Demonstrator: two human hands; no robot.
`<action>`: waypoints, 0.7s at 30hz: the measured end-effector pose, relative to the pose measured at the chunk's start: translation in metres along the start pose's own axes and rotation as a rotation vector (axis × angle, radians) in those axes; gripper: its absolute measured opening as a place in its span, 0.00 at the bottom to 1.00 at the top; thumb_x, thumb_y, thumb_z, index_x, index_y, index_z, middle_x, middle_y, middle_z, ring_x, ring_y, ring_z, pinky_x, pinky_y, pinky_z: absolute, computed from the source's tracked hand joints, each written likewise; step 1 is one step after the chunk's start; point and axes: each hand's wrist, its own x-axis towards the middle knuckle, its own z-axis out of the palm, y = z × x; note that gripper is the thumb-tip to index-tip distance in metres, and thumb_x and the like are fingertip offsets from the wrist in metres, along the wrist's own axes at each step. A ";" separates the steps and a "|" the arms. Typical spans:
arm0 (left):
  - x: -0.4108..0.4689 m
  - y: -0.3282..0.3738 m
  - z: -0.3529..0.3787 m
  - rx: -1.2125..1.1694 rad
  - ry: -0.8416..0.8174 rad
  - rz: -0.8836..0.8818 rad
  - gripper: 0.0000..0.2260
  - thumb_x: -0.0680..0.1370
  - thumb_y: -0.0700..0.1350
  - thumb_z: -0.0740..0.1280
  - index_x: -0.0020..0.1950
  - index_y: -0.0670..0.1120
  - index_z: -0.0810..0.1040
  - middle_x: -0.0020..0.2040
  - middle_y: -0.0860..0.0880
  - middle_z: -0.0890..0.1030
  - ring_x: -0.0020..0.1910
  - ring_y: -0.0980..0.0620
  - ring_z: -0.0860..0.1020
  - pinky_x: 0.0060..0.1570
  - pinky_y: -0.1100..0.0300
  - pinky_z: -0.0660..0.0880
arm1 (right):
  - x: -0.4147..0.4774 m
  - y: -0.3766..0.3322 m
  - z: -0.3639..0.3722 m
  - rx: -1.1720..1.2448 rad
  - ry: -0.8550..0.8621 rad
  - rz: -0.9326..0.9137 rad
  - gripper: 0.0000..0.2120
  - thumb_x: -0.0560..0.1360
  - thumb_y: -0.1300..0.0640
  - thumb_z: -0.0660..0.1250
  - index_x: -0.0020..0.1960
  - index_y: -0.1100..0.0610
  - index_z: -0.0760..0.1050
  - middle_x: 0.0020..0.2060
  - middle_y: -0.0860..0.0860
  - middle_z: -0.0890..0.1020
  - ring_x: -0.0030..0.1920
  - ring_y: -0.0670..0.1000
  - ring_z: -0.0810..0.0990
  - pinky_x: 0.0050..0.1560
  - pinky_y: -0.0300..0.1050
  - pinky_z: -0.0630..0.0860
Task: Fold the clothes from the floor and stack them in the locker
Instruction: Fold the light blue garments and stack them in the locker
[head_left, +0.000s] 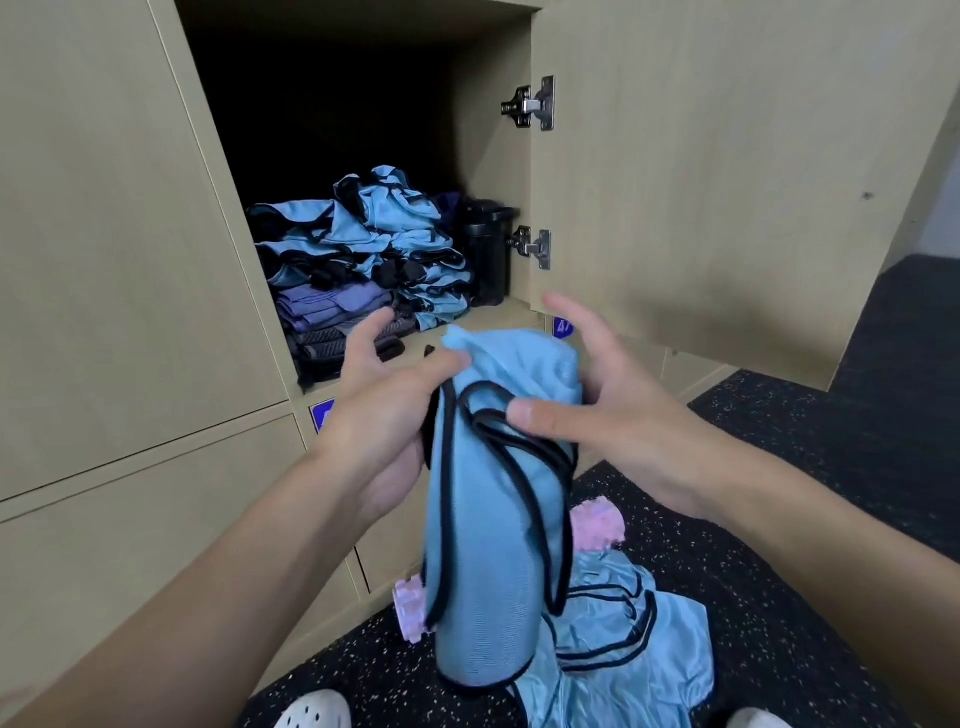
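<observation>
A light blue vest with black trim (493, 545) hangs folded lengthwise in front of me, below the open locker (322, 130). My left hand (384, 410) grips its upper left edge, thumb across the top. My right hand (597, 410) holds the upper right side, its thumb pressing the black trim and its fingers spread behind the cloth. Inside the locker lies a stack of folded blue vests (384, 244) on top of purple and grey garments (332, 317). More blue clothes (634, 649) lie crumpled on the floor under the vest.
The locker door (727, 182) stands open to the right with two metal hinges. A black container (491, 249) sits at the locker's right side. A pink item (597, 525) lies on the dark speckled floor. My white shoes (317, 712) show at the bottom edge.
</observation>
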 end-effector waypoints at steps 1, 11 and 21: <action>0.001 0.002 -0.001 -0.025 0.029 0.007 0.32 0.76 0.35 0.71 0.75 0.56 0.63 0.39 0.48 0.87 0.38 0.48 0.85 0.35 0.52 0.83 | -0.001 0.000 0.002 -0.024 -0.022 -0.017 0.41 0.66 0.61 0.79 0.69 0.35 0.63 0.59 0.53 0.82 0.55 0.51 0.84 0.58 0.48 0.80; -0.005 -0.002 -0.003 0.288 -0.312 0.046 0.20 0.72 0.33 0.74 0.61 0.46 0.81 0.51 0.46 0.87 0.51 0.46 0.85 0.52 0.55 0.82 | 0.004 -0.008 -0.005 0.095 0.107 -0.062 0.19 0.71 0.69 0.73 0.55 0.50 0.79 0.51 0.52 0.86 0.52 0.53 0.85 0.53 0.47 0.81; -0.002 0.007 -0.007 0.402 -0.305 0.099 0.09 0.73 0.35 0.74 0.52 0.43 0.85 0.48 0.45 0.87 0.50 0.45 0.86 0.54 0.53 0.81 | 0.006 -0.010 -0.007 -0.278 0.096 -0.045 0.10 0.73 0.64 0.74 0.53 0.60 0.81 0.49 0.62 0.83 0.51 0.63 0.82 0.58 0.64 0.77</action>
